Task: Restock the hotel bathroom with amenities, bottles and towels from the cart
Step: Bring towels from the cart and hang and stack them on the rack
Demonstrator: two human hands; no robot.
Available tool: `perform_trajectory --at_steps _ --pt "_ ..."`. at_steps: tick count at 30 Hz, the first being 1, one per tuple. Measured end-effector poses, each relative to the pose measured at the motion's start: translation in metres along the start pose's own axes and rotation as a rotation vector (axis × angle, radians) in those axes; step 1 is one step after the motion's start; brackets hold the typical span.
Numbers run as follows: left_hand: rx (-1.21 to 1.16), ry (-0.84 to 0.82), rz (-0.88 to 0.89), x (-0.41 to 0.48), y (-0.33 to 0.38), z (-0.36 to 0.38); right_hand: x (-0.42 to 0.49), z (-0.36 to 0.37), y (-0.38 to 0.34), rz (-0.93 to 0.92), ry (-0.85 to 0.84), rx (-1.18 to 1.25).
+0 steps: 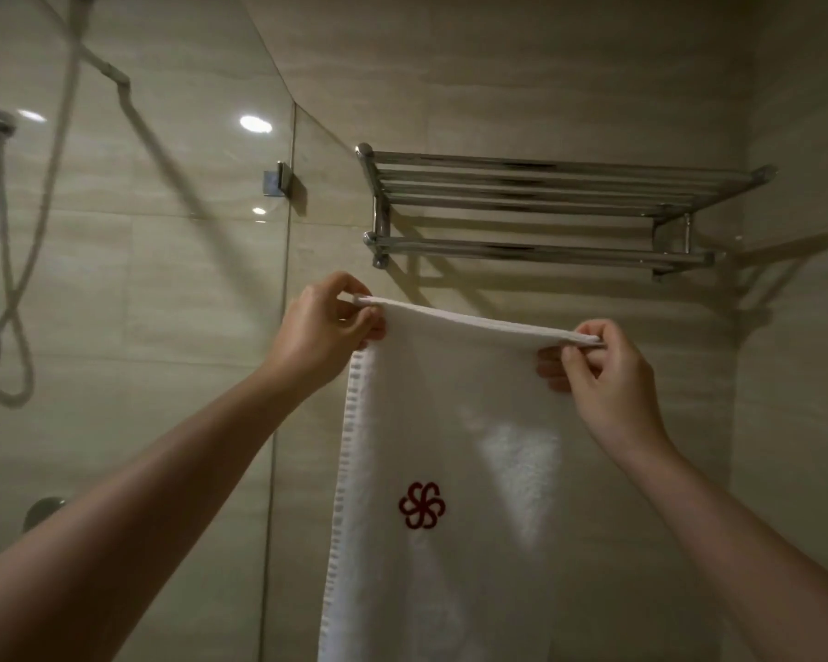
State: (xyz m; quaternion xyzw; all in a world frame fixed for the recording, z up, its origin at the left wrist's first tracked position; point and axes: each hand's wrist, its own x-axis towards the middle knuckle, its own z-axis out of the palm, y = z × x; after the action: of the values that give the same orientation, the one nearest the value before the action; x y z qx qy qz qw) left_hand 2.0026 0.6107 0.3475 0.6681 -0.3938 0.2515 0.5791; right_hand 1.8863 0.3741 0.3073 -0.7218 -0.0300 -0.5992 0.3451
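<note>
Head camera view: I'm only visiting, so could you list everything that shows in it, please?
towel: one, white with a dark red emblem, hanging from both hands below the rack
towel rack: one, chrome, on the wall at upper right, nothing on it
glass panel: one, clear, at left, showing ceiling light reflections
glass clamp: one, metal, on the panel's edge, left of the rack
shower hose: one, pale grey, looping down at far left
wall tiles: many, beige, behind everything
left hand: one, pinches the towel's top left corner
right hand: one, pinches the towel's top right corner
</note>
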Motion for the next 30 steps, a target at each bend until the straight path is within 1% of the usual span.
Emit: perform_trajectory --at_steps 4,10,13,21,23,26,28,30 --pt "-0.111 -0.018 0.022 0.048 -0.035 0.001 0.031 0.041 0.018 0.032 -0.001 0.019" --pt "-0.335 0.064 -0.038 0.104 -0.070 0.032 0.083 0.084 0.043 0.058 0.005 -0.031" --pt "-0.365 0.103 0.003 0.130 -0.078 0.047 0.110 0.097 0.052 0.059 -0.008 -0.065" --pt "-0.283 0.201 0.168 0.191 -0.069 0.077 0.185 0.109 0.068 0.007 -0.010 -0.025" --pt "-0.215 0.216 0.219 0.206 -0.071 0.083 0.203 0.112 0.072 -0.008 0.013 -0.058" --pt "-0.052 0.222 0.269 0.230 -0.082 0.091 0.226 0.115 0.079 -0.055 0.053 -0.107" --pt "0.022 0.234 0.286 0.245 -0.088 0.100 0.239 0.116 0.086 -0.078 0.022 -0.112" --pt "0.034 0.210 0.318 0.260 -0.092 0.111 0.249 0.119 0.093 -0.065 -0.040 -0.101"
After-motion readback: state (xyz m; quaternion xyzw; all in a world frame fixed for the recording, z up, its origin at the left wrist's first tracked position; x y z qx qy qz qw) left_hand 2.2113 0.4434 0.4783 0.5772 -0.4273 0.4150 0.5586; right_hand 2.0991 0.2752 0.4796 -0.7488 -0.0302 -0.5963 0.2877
